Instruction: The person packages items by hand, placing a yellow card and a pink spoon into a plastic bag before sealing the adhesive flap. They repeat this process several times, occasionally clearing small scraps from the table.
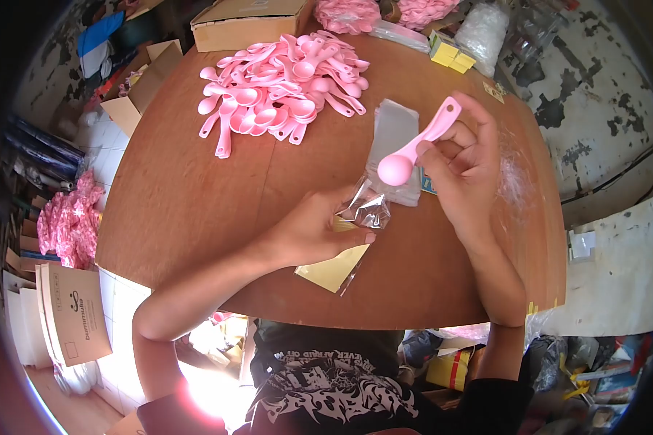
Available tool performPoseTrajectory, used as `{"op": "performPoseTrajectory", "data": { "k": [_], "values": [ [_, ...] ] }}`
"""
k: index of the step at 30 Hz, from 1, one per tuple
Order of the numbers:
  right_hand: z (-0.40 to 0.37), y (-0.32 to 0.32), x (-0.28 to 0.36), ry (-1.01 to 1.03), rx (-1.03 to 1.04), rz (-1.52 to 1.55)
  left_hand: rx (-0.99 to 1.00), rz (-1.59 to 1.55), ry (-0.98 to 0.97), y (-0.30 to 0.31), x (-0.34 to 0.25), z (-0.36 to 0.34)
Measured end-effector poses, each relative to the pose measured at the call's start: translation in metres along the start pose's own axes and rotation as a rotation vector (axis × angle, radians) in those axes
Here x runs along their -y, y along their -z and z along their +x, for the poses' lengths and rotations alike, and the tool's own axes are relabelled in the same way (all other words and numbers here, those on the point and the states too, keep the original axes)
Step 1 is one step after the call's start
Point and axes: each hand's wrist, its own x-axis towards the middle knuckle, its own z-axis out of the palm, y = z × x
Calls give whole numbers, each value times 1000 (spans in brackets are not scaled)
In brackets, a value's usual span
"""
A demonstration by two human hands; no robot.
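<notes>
My right hand (466, 156) is closed on the handle of a pink measuring spoon (434, 134), its round bowl pointing down and to the left. Lower and to the left, my left hand (325, 225) grips a clear plastic bag (372, 208) with a yellow card (334, 267) showing in its lower part. The bag's crinkled top end lies just below the spoon's bowl, apart from it. Behind both hands, a stack of flat clear bags (393, 134) rests on the table, partly covered by the spoon and right hand.
A large heap of pink spoons (276, 90) covers the far part of the brown table (189, 196). Along the back edge stand a cardboard box (250, 25), yellow card stacks (452, 54) and a stuffed plastic bag (482, 36). Another carton (74, 313) is on the left.
</notes>
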Motion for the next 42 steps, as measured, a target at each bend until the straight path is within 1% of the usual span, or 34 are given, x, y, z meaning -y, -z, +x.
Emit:
{"op": "performPoseTrajectory", "data": {
  "k": [1, 3, 6, 7, 8, 9, 12, 13, 14, 15, 16, 18, 19, 21, 24, 27, 28, 30, 32, 33, 35, 36, 37, 38, 39, 40, 41, 42],
  "values": [
    [-2, -3, -2, 37, 28, -17, 3, 5, -19, -1, 0, 0],
    [-8, -11, 1, 10, 28, -64, 3, 10, -38, -1, 2, 0],
    [-15, -17, 1, -56, 98, -91, -22, 2, -73, -3, 11, 1],
    [-15, -18, -1, -57, 104, -88, -55, -34, -151, -4, 14, 2],
    [-16, -19, -3, -41, 103, -151, -86, -70, -229, -5, 16, 2],
    [-17, -20, -4, -25, 100, -214, -89, -69, -226, -4, 17, 0],
    [-19, -22, -3, -74, 87, -186, -51, -54, -170, -1, 11, -1],
    [-19, -21, -4, -73, 86, -187, -44, -48, -118, 0, 9, -2],
    [-19, -21, -6, -10, 90, -240, -37, -42, -65, 0, 7, -3],
    [-20, -20, -7, 53, 94, -293, -37, -43, -66, 0, 5, -3],
    [-21, -20, -8, 52, 95, -294, -27, -56, -83, 1, 3, -4],
    [-24, -18, -9, 57, 189, -262, -17, -71, -100, 0, 5, -4],
    [-25, -18, -7, 57, 190, -262, -12, -113, -106, -2, 8, -3],
    [-27, -17, 2, -302, 237, 18, -8, -156, -112, -3, 12, -4],
    [-23, -13, 11, -366, 225, 93, 9, -94, -90, -1, 10, -3],
    [-15, -2, 14, -377, 198, 53, 21, -111, -81, -1, 3, -5],
    [-10, 2, 21, -392, 165, 9, 11, -120, -45, -1, -2, -8],
    [4, 12, 34, -168, -4, -27, -1, -128, -9, -1, -4, -9],
    [15, 25, 54, 177, -246, -143, -216, 173, -268, -2, -3, -10],
    [23, 32, 51, 178, -243, -145, -217, 171, -269, -1, -3, -10],
    [45, 47, 34, 282, -185, -450, -260, 139, -294, 1, -3, -9],
    [51, 56, 19, 244, -129, -409, -252, 140, -301, 1, -1, -8],
    [48, 60, 21, 249, -136, -415, -271, 181, -359, 1, 2, -7],
    [45, 61, 24, 316, -126, -537, -299, 220, -415, 2, 4, -6],
    [42, 61, 26, 381, -108, -657, -309, 216, -417, 2, 5, -5],
    [38, 58, 30, 381, -96, -656, -326, 247, -456, 3, 7, -4],
    [34, 53, 38, 364, -95, -553, -335, 281, -493, 2, 8, -4],
    [29, 48, 46, 348, -100, -451, -332, 281, -491, 2, 6, -5]
  ]
}}
